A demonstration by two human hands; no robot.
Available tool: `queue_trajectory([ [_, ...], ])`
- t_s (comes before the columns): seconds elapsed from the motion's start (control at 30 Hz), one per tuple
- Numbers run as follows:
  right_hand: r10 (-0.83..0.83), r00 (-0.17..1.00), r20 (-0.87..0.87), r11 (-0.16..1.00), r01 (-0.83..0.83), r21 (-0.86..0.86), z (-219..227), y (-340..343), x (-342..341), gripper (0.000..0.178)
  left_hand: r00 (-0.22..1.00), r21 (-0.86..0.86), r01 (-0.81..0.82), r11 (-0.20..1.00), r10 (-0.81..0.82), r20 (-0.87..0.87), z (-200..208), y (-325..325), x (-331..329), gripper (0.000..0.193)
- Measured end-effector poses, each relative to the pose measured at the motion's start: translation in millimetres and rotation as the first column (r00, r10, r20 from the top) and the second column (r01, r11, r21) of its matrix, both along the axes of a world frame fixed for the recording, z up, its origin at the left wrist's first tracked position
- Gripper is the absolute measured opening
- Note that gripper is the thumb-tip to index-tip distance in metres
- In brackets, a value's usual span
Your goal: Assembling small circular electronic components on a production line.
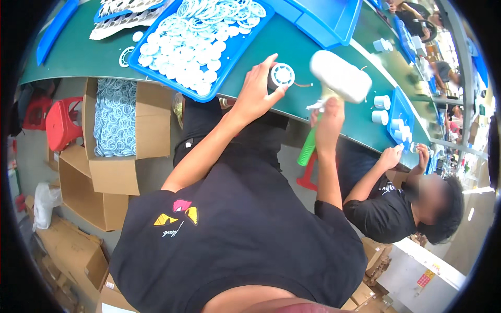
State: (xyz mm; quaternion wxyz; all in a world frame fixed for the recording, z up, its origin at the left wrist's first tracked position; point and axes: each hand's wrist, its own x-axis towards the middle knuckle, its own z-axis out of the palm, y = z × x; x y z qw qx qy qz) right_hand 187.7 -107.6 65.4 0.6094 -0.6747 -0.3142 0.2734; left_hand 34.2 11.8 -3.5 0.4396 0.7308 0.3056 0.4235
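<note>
My left hand point(254, 96) is closed around a small round part with a dark body and a white slotted ring cap point(282, 75). It sits at the near edge of the green table, and a short wire point(303, 84) sticks out from its right side. In my right hand point(331, 125) is a mallet, its bulky white head point(342, 77) raised to the right of the part and apart from it. The mallet's green handle point(307, 150) points down toward me below the fist. Something pale and torn hangs near the top of the handle.
A blue tray point(243, 51) heaped with white rings and discs lies left of my hands. Behind stands a blue bin point(329, 23). Below the table edge, a cardboard box point(153, 115) holds many rings. On my right, a co-worker point(383, 203) handles parts beside white cups point(381, 109).
</note>
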Motion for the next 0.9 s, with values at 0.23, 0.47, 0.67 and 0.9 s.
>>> queue_trajectory([
  [0.23, 0.081, 0.996, -0.041, 0.996, -0.079, 0.043, -2.7, 5.4, 18.1, 0.040, 0.999, -0.095, 0.038, 0.995, -0.039, -0.012, -0.6, -0.6, 0.3, 0.085],
  [0.47, 0.164, 0.985, -0.056, 0.982, -0.168, -0.082, 10.8, 24.3, 30.2, 0.044, 0.990, -0.157, 0.099, 0.983, -0.082, 0.111, -3.7, 8.0, 1.1, 0.086],
  [0.67, 0.309, 0.934, 0.178, 0.925, -0.253, -0.283, 52.1, 56.7, 33.0, 0.045, 0.989, -0.159, 0.082, 0.984, -0.060, 0.138, -9.6, 9.5, 0.3, 0.090],
  [0.9, 0.505, 0.775, 0.381, 0.860, -0.411, -0.303, 54.2, 72.4, 46.3, 0.054, 0.989, -0.206, 0.133, 0.969, -0.117, 0.086, -2.2, 11.5, -7.4, 0.093],
])
